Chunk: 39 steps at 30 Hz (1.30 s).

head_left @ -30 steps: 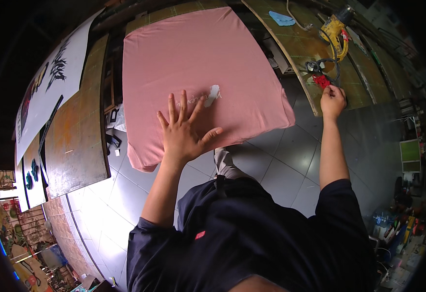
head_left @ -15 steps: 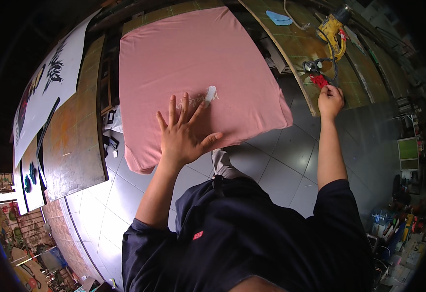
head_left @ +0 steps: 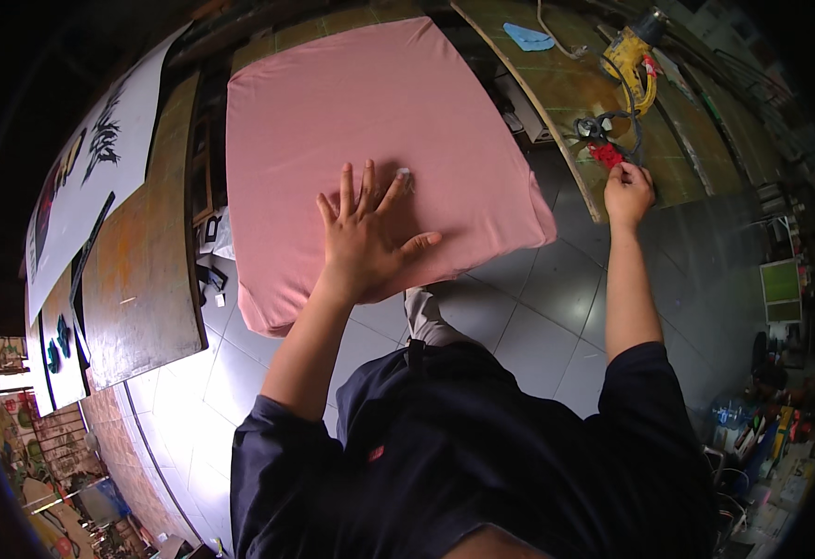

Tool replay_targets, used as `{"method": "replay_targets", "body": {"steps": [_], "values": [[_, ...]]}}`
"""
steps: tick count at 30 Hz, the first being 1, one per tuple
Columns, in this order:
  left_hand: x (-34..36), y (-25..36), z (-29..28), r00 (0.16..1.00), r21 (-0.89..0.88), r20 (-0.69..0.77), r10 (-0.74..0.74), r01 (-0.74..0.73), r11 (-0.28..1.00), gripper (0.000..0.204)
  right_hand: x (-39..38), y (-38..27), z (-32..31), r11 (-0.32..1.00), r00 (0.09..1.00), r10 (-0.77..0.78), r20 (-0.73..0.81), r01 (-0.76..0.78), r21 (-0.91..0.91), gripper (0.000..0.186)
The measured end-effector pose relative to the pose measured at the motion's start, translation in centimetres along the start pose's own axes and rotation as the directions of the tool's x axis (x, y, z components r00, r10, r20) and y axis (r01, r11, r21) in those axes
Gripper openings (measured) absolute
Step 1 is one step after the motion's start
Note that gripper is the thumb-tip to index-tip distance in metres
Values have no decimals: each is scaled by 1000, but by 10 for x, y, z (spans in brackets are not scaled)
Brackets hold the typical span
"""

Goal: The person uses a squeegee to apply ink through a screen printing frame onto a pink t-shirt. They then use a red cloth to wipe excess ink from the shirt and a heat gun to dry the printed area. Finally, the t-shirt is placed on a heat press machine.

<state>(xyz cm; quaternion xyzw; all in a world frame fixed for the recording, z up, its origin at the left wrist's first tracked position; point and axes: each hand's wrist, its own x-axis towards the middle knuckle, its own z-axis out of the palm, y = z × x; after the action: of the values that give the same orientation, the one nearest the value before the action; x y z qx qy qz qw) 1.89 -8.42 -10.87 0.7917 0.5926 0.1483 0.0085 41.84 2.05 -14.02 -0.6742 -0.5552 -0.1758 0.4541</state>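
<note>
A pink fabric piece (head_left: 333,102), which looks like a T-shirt, is stretched smooth over a flat board in front of me. My left hand (head_left: 366,240) lies on its near part, palm down with fingers spread. A small white patch (head_left: 404,174) shows beside the fingertips; the hand covers the fabric around it. Out to the right, my right hand (head_left: 629,196) is closed at the edge of the bench. Its fingers pinch the near end of a red crumpled piece (head_left: 604,154), whose kind I cannot make out, beside a dark coiled cord (head_left: 633,135).
A yellow heat gun (head_left: 629,54) and a light blue cloth (head_left: 528,37) lie on the right wooden bench (head_left: 570,88). On the left, a white printed sheet (head_left: 133,93) covers part of another board (head_left: 137,298). Grey floor tiles (head_left: 543,326) show between the benches.
My left hand has slid slightly right and away from me over the pink fabric. It now covers the pale lettering and most of the white patch. My right hand has hardly moved.
</note>
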Motion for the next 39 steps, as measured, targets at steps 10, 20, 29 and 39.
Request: {"method": "replay_targets", "body": {"steps": [10, 20, 29, 39], "values": [[11, 4, -1, 999, 13, 20, -34, 34, 999, 82, -2, -11, -3, 999, 998, 42, -42, -41, 25, 9], [-27, -47, -40, 903, -235, -272, -334, 274, 933, 73, 0, -19, -4, 954, 997, 56, 48, -39, -298, 45], [-45, -66, -16, 865, -116, -299, -404, 387, 915, 69, 4, -24, -9, 955, 993, 90, -70, -66, 288, 21], [-53, -67, -20, 854, -161, -229, -467, 440, 884, 69, 29, -210, -64, 106, 884, 9, 468, -466, 878, 24]]}}
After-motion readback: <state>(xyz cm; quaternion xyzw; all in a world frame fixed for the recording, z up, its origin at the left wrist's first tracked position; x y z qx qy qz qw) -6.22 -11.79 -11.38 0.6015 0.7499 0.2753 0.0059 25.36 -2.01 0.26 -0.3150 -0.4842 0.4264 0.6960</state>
